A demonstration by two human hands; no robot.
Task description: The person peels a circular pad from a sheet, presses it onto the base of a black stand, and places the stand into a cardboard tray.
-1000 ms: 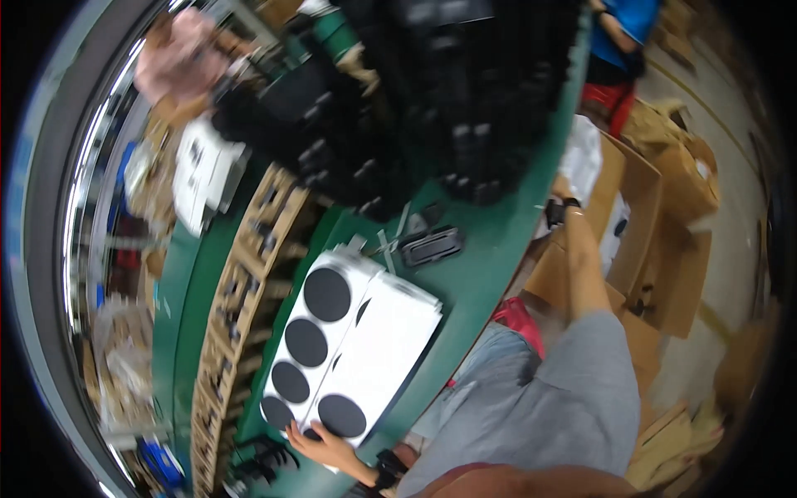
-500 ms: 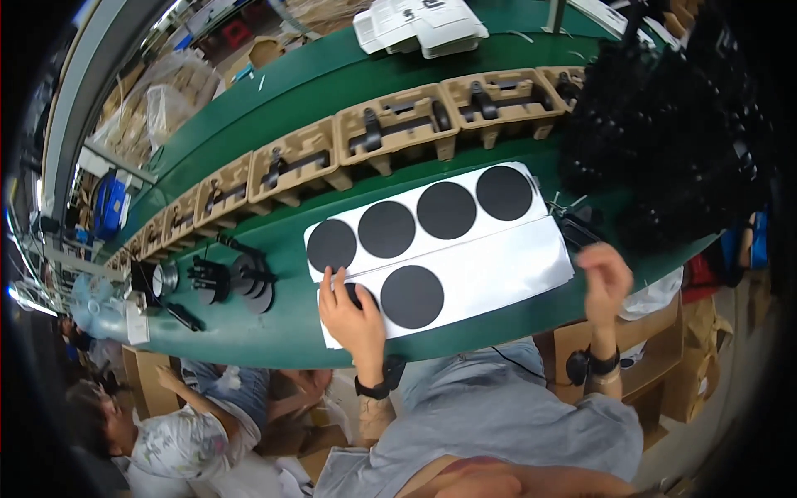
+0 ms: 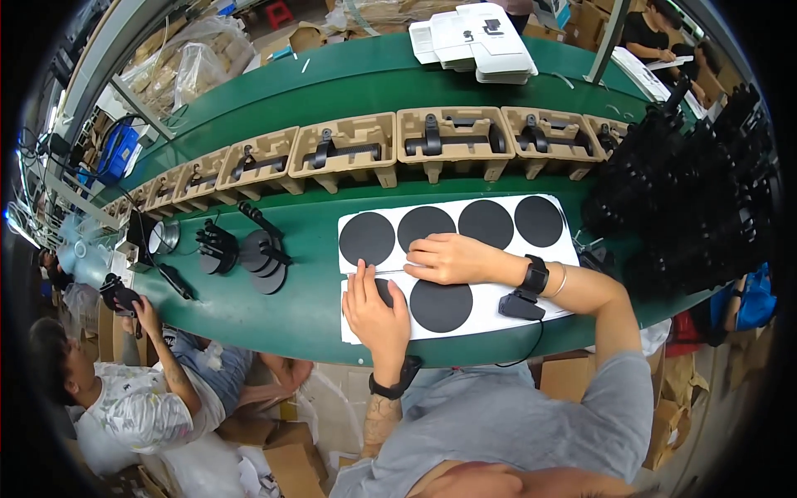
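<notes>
Two white backing sheets (image 3: 531, 277) bearing flat black round pads lie on the green table before me. Several pads, one of them a round black pad (image 3: 367, 239), form the far row; two sit in the near row. My left hand (image 3: 378, 311) rests flat on the left near pad, fingers stretched out, covering part of it. Reaching across the sheets, my right hand (image 3: 448, 259) has its fingers bent and pressed together between the rows, above the other near pad (image 3: 442, 307). Whatever its fingertips pinch, if anything, is hidden.
Moulded cardboard trays (image 3: 342, 170) with black parts line up beyond the sheets. Black round-based parts (image 3: 264, 261) stand to the left, a heap of black parts (image 3: 697, 191) at right. A co-worker (image 3: 149, 398) sits at left, holding a black part. White printed boxes (image 3: 477, 41) lie farther back.
My right hand has swung left from the sheets' right end to their middle. My left hand stays on the near left pad. The co-worker has lifted a black part. The view has shifted.
</notes>
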